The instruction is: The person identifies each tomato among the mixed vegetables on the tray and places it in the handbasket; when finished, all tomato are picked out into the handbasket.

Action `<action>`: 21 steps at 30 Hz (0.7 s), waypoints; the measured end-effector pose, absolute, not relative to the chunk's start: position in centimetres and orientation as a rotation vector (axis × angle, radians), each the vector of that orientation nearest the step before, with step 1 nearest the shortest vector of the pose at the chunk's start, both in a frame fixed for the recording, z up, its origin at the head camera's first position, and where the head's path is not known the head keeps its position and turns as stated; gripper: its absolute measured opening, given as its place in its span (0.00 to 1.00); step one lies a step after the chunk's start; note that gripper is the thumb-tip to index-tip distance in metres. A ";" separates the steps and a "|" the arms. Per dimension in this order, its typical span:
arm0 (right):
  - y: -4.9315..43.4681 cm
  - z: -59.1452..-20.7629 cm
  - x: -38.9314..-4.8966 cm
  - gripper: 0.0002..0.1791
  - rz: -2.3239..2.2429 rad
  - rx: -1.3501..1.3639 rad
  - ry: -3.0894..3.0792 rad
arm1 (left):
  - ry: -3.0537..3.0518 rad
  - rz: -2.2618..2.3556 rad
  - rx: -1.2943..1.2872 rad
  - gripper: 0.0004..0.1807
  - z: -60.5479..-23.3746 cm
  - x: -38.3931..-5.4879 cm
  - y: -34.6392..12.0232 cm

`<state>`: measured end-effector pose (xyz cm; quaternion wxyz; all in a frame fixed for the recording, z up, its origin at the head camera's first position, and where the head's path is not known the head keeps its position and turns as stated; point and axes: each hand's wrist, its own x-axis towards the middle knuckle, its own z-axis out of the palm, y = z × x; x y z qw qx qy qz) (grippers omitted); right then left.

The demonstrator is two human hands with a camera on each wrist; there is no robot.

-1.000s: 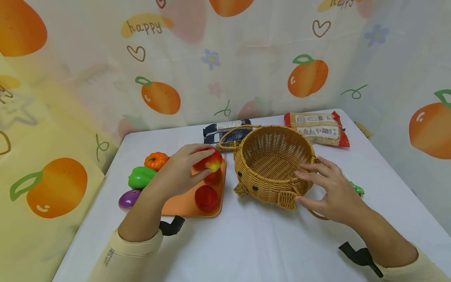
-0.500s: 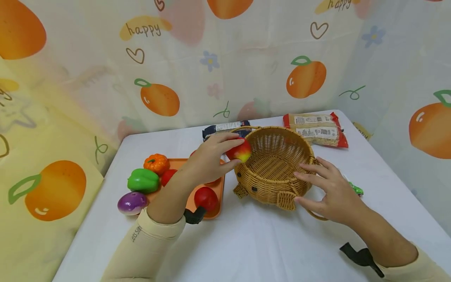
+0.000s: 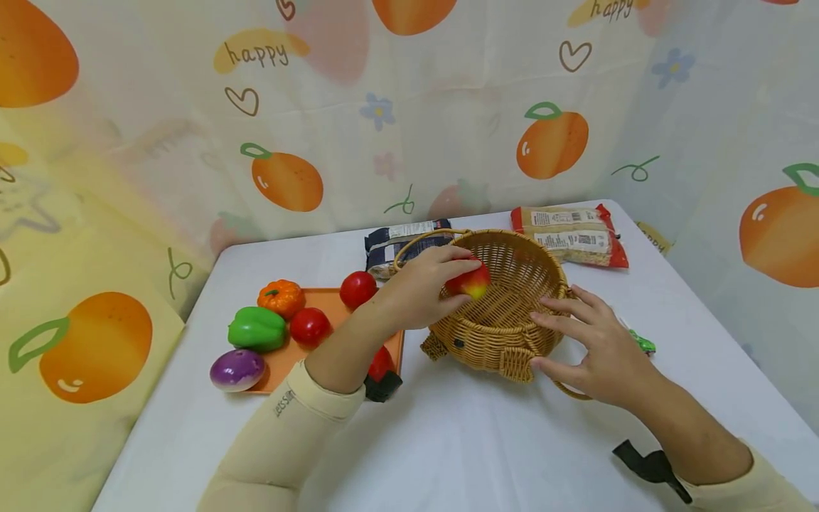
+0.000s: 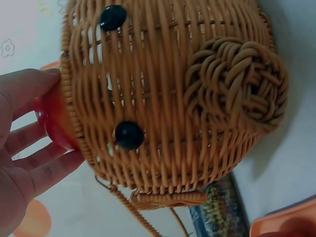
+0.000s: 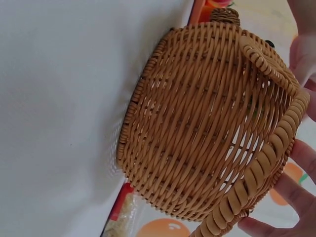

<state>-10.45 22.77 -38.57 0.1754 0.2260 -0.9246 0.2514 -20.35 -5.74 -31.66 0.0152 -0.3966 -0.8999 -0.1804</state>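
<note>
A woven wicker basket (image 3: 486, 341) with black button eyes stands tilted on the table, its opening toward me. My left hand (image 3: 419, 288) holds a red-and-yellow apple (image 3: 472, 279) at the basket's mouth, thumb and fingers around it. In the left wrist view, the apple (image 4: 55, 116) shows partly behind the basket's rim, with the left hand (image 4: 29, 143) beside it. My right hand (image 3: 591, 345) holds the basket's right side, fingertips over the rim and thumb low outside. Its spread fingers (image 5: 296, 192) reach the rim by the braided handle in the right wrist view.
An orange tray (image 3: 333, 302) on the left holds several red fruits (image 3: 310, 327). Along its left side are an orange pumpkin (image 3: 281, 298), a green pepper (image 3: 257, 328) and a purple eggplant (image 3: 237, 370). Two packets (image 3: 569, 231) lie behind the basket; a small green-wrapped item (image 3: 642, 343) is at right.
My left hand has carried the apple rightward from above the tray to the basket's opening. The tray's red fruits have come into fuller view. The right hand has stayed at the basket.
</note>
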 end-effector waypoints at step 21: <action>22.7 -38.8 -10.4 0.34 0.719 0.616 -2.622 | -2.899 -0.410 -1.356 0.30 -32.3 -20.9 -4.6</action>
